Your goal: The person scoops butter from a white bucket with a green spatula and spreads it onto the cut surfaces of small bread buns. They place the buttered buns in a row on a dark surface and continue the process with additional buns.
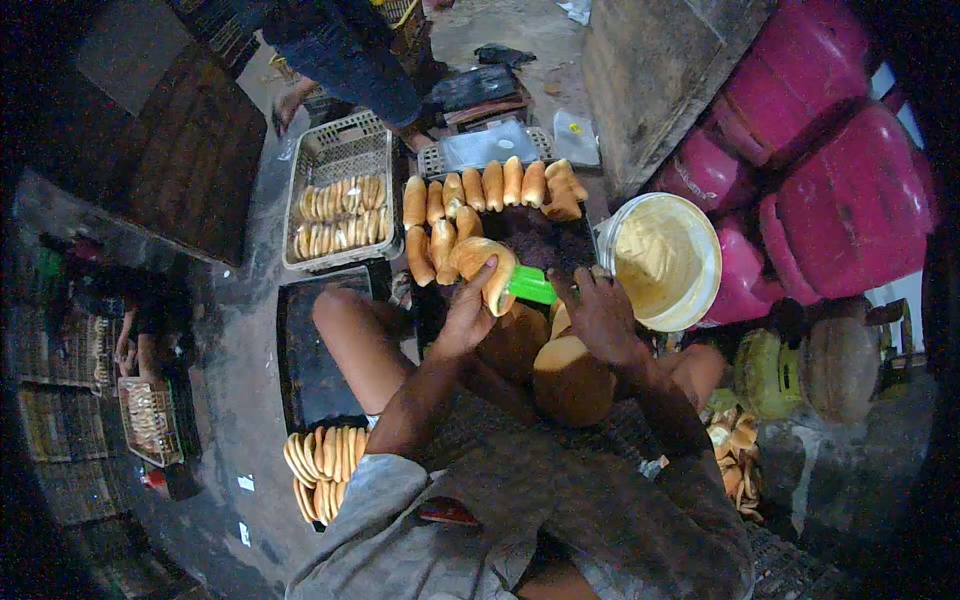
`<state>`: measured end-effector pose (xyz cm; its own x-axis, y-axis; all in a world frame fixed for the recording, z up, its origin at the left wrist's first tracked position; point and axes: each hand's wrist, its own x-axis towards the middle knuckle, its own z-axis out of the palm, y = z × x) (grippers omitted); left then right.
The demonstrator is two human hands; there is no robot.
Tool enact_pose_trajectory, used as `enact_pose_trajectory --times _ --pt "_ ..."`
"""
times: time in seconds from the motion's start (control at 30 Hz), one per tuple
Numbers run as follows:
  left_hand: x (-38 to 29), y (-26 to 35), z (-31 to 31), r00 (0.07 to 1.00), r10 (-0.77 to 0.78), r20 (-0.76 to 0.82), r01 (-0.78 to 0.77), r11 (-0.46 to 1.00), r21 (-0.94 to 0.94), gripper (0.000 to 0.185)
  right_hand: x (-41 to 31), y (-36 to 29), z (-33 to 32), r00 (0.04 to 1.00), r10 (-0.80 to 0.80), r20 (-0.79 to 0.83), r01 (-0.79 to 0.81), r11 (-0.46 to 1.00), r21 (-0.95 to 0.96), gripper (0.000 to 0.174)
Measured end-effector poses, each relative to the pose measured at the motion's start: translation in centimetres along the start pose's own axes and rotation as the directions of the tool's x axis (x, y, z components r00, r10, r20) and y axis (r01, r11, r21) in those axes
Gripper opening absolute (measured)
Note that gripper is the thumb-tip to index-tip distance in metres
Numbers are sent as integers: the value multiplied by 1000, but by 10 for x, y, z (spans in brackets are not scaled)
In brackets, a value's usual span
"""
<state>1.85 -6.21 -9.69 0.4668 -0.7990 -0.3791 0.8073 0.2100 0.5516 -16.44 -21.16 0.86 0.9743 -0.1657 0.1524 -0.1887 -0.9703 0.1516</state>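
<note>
My left hand [472, 319] holds a split bread roll [480, 257], its cut side turned right. My right hand [600, 315] grips a bright green plastic spreader [531, 285], whose blade meets the roll's opening. Beyond both hands lies a dark tray [536, 232] with several golden bread rolls [493, 185] in a row at its far side and more at its left. Beside my right hand stands a white bucket [716, 259] with a pale yellow spread [652, 247] inside and smeared on its walls. Larger round brown shapes below the hands are too dim to name.
A plastic crate [289, 225] with rows of flat breads stands ahead left, near another person's arm [409, 127]. More flat breads [326, 465] lie on a black tray [322, 352] at my left. Pink gas cylinders [847, 195] crowd the right; bread pieces [735, 457] lie below them.
</note>
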Motion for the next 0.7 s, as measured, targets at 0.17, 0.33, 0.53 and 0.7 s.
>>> enact_pose_trajectory --times 0.17,0.33,0.53,0.7 --pt "11 1 -8 988 110 -107 -114 993 -38 45 -41 8 21 993 116 -33 -109 980 165 58" --pt "18 16 4 995 40 -88 -45 997 -64 44 -83 70 61 811 577 95 -423 467 777 38" --pt "93 -13 18 933 344 108 -110 -13 994 70 -116 62 112 627 664 408 -437 -135 889 36" --pt "126 -79 4 977 157 146 44 -814 579 49 -121 66 111 626 624 468 -484 -160 861 35"
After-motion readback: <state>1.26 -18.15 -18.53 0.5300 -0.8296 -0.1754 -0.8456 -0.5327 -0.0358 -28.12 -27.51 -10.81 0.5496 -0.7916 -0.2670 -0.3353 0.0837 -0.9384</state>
